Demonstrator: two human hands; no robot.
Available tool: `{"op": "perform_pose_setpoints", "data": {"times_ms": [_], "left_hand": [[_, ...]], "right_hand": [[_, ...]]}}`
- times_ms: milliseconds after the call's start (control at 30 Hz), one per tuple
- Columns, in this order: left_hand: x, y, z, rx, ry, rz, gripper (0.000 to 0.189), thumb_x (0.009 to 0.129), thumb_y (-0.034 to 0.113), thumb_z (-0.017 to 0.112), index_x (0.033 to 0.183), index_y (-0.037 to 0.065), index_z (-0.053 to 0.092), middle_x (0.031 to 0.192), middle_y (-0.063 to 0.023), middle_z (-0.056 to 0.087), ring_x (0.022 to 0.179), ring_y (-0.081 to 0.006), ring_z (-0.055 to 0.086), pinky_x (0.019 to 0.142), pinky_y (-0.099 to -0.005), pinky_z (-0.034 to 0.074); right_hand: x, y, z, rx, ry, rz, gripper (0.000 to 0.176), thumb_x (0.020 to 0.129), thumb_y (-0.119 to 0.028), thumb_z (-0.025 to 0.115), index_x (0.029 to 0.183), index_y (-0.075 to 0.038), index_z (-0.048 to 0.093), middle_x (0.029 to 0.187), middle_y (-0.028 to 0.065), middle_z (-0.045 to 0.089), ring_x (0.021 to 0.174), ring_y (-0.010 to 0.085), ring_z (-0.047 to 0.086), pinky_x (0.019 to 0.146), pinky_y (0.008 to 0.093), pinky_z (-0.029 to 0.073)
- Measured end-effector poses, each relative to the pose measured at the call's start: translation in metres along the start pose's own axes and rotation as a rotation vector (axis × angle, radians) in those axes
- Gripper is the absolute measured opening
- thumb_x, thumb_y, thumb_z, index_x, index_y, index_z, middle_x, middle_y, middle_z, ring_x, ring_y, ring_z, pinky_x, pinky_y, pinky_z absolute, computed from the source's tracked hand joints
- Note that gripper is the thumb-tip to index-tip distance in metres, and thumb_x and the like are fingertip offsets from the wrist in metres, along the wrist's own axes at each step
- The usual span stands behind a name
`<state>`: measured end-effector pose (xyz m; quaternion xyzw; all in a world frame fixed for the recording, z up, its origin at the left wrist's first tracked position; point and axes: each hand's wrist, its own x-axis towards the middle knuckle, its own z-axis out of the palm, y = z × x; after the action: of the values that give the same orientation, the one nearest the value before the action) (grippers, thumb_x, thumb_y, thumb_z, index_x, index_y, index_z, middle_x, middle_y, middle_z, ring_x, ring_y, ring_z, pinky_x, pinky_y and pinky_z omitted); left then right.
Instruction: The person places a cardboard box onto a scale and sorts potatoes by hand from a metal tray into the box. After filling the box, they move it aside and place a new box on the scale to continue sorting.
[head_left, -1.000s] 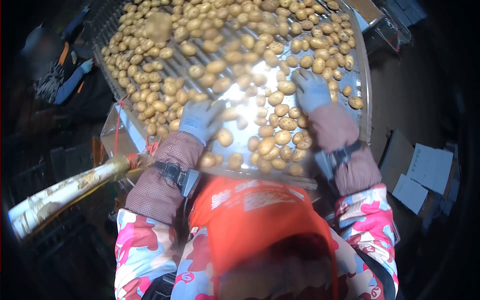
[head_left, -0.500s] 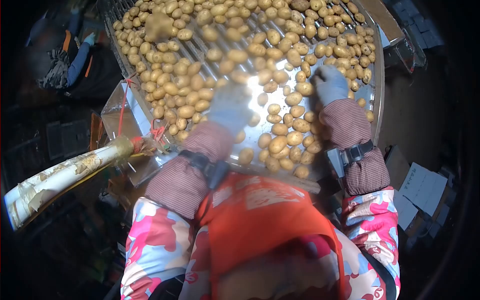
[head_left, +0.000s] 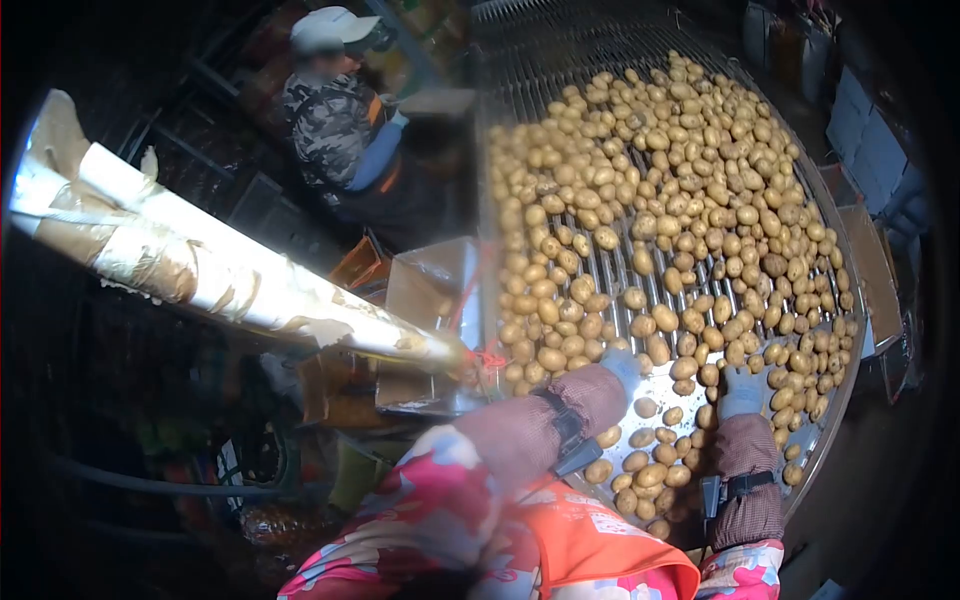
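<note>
Potatoes [head_left: 660, 220] are spread thickly over a roller conveyor [head_left: 560, 40], from its far end down to a shiny steel sheet [head_left: 668, 392] at the near end, where they are thinner. The gloved left hand [head_left: 622, 366] is set among them by the left edge, but it is largely hidden by its own forearm, so its grip cannot be told. The gloved right hand [head_left: 742, 390] is laid flat on potatoes near the right rim, fingers seemingly extended and nothing gripped. With the rollers so crowded, most of the heap is judged yet to be handled. A tape-wrapped pole [head_left: 200, 270] slants in at the left, above a cardboard box [head_left: 430, 290]. A co-worker [head_left: 335, 125] is bent over beyond.
</note>
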<state>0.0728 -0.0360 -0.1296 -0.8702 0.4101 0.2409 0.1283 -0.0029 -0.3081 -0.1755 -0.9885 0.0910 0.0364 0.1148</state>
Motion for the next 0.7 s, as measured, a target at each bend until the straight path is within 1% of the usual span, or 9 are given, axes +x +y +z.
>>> {"op": "perform_pose_setpoints", "data": {"times_ms": [33, 200, 267, 333, 367, 433, 500, 600, 700], "left_hand": [[0.005, -0.012, 0.023, -0.042, 0.080, 0.024, 0.028, 0.093, 0.023, 0.061, 0.117, 0.016, 0.075, 0.120, -0.0075, 0.070, 0.114, -0.0263, 0.065, 0.095, -0.0402, 0.050], [-0.002, -0.019, 0.010, 0.037, -0.029, 0.062, 0.028, 0.097, 0.021, 0.055, 0.117, 0.014, 0.074, 0.120, -0.0120, 0.071, 0.113, -0.0300, 0.067, 0.094, -0.0418, 0.052], [0.008, -0.025, 0.014, 0.061, 0.009, 0.064, 0.027, 0.094, 0.020, 0.060, 0.116, 0.015, 0.074, 0.115, -0.0109, 0.072, 0.109, -0.0284, 0.068, 0.091, -0.0403, 0.054], [0.015, -0.029, 0.022, 0.079, 0.069, 0.073, 0.027, 0.090, 0.018, 0.065, 0.115, 0.015, 0.073, 0.110, -0.0099, 0.073, 0.106, -0.0268, 0.070, 0.087, -0.0389, 0.055], [0.019, -0.035, 0.024, 0.085, 0.104, 0.065, 0.027, 0.089, 0.017, 0.067, 0.115, 0.015, 0.073, 0.108, -0.0094, 0.074, 0.104, -0.0261, 0.071, 0.085, -0.0382, 0.056], [0.013, -0.038, 0.025, -0.038, 0.201, 0.032, 0.029, 0.085, 0.016, 0.072, 0.114, 0.016, 0.072, 0.103, -0.0083, 0.075, 0.100, -0.0245, 0.072, 0.081, -0.0368, 0.058], [-0.020, -0.033, -0.005, -0.421, 0.327, -0.043, 0.036, 0.093, 0.021, 0.064, 0.128, 0.013, 0.067, 0.113, -0.0123, 0.074, 0.100, -0.0292, 0.072, 0.084, -0.0443, 0.058], [-0.055, -0.020, -0.005, -1.690, 0.295, -0.280, 0.038, 0.099, 0.026, 0.058, 0.133, 0.010, 0.062, 0.118, -0.0102, 0.070, 0.103, -0.0299, 0.069, 0.089, -0.0440, 0.056], [-0.084, -0.014, 0.012, -2.334, 0.009, -0.136, 0.044, 0.102, 0.034, 0.054, 0.139, 0.010, 0.055, 0.132, -0.0075, 0.061, 0.118, -0.0308, 0.060, 0.101, -0.0451, 0.050]], "right_hand": [[0.001, 0.001, -0.007, 0.009, 0.005, 0.000, 0.030, 0.079, -0.011, 0.070, 0.110, -0.011, 0.067, 0.110, 0.0188, 0.064, 0.107, 0.0409, 0.061, 0.093, 0.0475, 0.050], [-0.030, -0.021, -0.012, 0.212, 0.213, 0.018, 0.025, 0.078, -0.019, 0.073, 0.099, -0.007, 0.067, 0.088, 0.0196, 0.066, 0.085, 0.0405, 0.064, 0.078, 0.0520, 0.051], [-0.051, -0.065, -0.020, 0.265, 0.230, -0.220, 0.018, 0.076, -0.019, 0.072, 0.091, -0.009, 0.069, 0.084, 0.0172, 0.066, 0.081, 0.0388, 0.065, 0.074, 0.0506, 0.052], [-0.059, -0.061, 0.025, -0.235, -0.122, -0.191, 0.008, 0.074, -0.018, 0.071, 0.081, -0.016, 0.075, 0.087, 0.0113, 0.070, 0.083, 0.0324, 0.068, 0.072, 0.0461, 0.054], [-0.051, -0.077, 0.010, -0.422, -0.144, -0.242, 0.008, 0.078, -0.017, 0.068, 0.080, -0.015, 0.075, 0.091, 0.0110, 0.072, 0.087, 0.0310, 0.070, 0.073, 0.0455, 0.055], [-0.034, -0.074, 0.020, -0.398, -0.211, 0.018, 0.018, 0.091, -0.016, 0.058, 0.096, -0.012, 0.075, 0.097, 0.0135, 0.073, 0.090, 0.0295, 0.071, 0.073, 0.0405, 0.056], [-0.031, -0.078, -0.006, -0.313, -0.129, -0.040, 0.021, 0.096, -0.017, 0.053, 0.098, -0.010, 0.072, 0.099, 0.0127, 0.072, 0.090, 0.0299, 0.071, 0.076, 0.0418, 0.057], [-0.030, -0.065, 0.004, -0.325, -0.058, -0.065, 0.020, 0.096, -0.018, 0.054, 0.097, -0.008, 0.072, 0.102, 0.0122, 0.071, 0.093, 0.0302, 0.071, 0.077, 0.0432, 0.057], [-0.028, -0.061, -0.003, -0.207, -0.151, -0.066, 0.019, 0.096, -0.021, 0.059, 0.102, -0.007, 0.072, 0.105, 0.0113, 0.072, 0.097, 0.0281, 0.070, 0.079, 0.0418, 0.056]]}}
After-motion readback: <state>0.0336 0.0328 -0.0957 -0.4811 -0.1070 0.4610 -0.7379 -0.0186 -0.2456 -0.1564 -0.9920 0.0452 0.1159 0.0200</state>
